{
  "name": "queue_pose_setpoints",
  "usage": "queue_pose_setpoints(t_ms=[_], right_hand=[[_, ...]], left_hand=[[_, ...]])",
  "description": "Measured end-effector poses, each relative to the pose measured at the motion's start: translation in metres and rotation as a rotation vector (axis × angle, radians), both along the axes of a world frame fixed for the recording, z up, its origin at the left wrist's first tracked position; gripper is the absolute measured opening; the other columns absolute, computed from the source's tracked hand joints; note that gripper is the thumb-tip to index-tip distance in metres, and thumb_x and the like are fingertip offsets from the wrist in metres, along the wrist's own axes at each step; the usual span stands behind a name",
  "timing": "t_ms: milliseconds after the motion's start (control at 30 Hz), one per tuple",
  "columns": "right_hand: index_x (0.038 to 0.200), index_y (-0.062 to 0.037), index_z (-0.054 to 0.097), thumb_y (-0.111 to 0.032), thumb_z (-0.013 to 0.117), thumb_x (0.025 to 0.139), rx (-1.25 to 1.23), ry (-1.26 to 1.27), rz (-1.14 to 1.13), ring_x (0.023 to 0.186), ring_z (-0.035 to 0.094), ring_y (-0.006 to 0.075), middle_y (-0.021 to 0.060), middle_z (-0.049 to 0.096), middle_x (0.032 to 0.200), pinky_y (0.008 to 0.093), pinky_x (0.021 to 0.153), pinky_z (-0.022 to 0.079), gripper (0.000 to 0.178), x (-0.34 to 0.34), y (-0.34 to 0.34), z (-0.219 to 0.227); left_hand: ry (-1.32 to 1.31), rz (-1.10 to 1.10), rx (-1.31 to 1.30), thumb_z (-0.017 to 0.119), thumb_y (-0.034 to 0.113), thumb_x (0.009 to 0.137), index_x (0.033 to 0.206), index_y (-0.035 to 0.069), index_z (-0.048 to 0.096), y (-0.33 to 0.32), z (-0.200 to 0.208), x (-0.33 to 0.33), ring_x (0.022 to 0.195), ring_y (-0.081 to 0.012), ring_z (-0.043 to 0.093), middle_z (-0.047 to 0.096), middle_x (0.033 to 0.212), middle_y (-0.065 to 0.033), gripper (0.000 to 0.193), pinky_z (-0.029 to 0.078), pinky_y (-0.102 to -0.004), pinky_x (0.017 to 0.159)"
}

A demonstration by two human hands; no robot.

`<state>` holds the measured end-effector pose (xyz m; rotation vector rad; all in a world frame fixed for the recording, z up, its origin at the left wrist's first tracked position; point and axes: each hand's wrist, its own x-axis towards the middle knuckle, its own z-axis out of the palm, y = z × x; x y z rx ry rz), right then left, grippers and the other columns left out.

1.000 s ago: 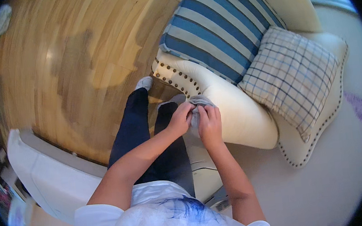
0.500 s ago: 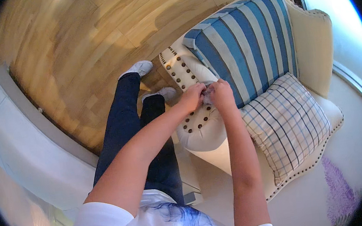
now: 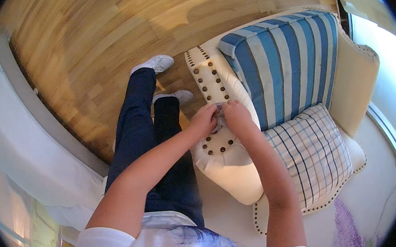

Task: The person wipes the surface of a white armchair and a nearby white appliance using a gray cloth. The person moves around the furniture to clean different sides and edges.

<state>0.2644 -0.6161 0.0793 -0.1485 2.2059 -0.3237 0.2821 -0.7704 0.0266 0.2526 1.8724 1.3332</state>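
Above the cream, studded armrest of an armchair (image 3: pixel 231 161), my two hands are close together. My left hand (image 3: pixel 203 121) has its fingers closed on one side of a small, crumpled greyish cloth (image 3: pixel 219 116). On the other side, my right hand (image 3: pixel 237 114) pinches the same cloth. Much of the cloth is covered by my fingers, so its full shape is hidden. Just past my right hand lies the chair's blue-and-white striped seat cushion (image 3: pixel 283 61).
A checked pillow (image 3: pixel 312 155) leans against the chair's backrest. To the left stands a white-covered bed or sofa (image 3: pixel 20 127). My shoes (image 3: pixel 160 64) are on the wooden floor (image 3: pixel 93 43). A bright window (image 3: pixel 390 89) is at the right, and purple flowers (image 3: pixel 346 228) decorate the wall.
The view has shifted, so the armchair sits lower and further right. My hands have drawn slightly nearer my body along the armrest, with the cloth still between them.
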Motion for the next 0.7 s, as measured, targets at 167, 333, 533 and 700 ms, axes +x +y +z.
queue_pose_setpoints(t_ms=[167, 333, 533, 700], right_hand=[[0.082, 0.0006, 0.065, -0.007, 0.056, 0.074, -0.043, -0.357, 0.048, 0.082, 0.064, 0.0339, 0.0208, 0.065, 0.088, 0.0429, 0.075, 0.052, 0.015, -0.023, -0.004, 0.020], [0.088, 0.0000, 0.064, -0.009, 0.056, 0.075, -0.284, -0.296, 0.130, 0.082, 0.065, 0.0334, 0.0175, 0.065, 0.085, 0.0429, 0.072, 0.053, 0.017, -0.011, -0.020, 0.077], [0.095, -0.0036, 0.060, -0.012, 0.055, 0.080, -0.139, -0.125, 0.195, 0.086, 0.062, 0.0318, 0.0129, 0.061, 0.091, 0.0410, 0.074, 0.052, 0.018, -0.005, -0.020, 0.026], [0.095, -0.0072, 0.060, -0.016, 0.055, 0.080, -0.060, -0.030, 0.339, 0.090, 0.059, 0.0285, 0.0108, 0.060, 0.094, 0.0388, 0.075, 0.050, 0.017, -0.019, -0.002, -0.019]], left_hand=[[-0.241, -0.089, -0.037, 0.057, 0.001, 0.075, 0.091, 0.002, 0.050, -0.010, 0.020, -0.008, 0.085, -0.0360, 0.054, 0.052, 0.090, -0.0175, 0.018, 0.044, -0.0408, 0.073], [-0.257, -0.196, 0.055, 0.060, 0.001, 0.074, 0.095, 0.004, 0.051, -0.053, 0.088, -0.011, 0.089, -0.0354, 0.052, 0.052, 0.093, -0.0168, 0.023, 0.044, -0.0407, 0.075], [-0.083, -0.080, -0.040, 0.058, 0.002, 0.075, 0.100, 0.003, 0.050, -0.033, 0.043, 0.008, 0.095, -0.0377, 0.050, 0.051, 0.097, -0.0175, 0.026, 0.042, -0.0432, 0.081], [-0.077, 0.073, -0.039, 0.059, 0.005, 0.075, 0.105, 0.002, 0.051, -0.004, -0.005, 0.010, 0.098, -0.0390, 0.051, 0.052, 0.100, -0.0180, 0.031, 0.044, -0.0437, 0.083]])
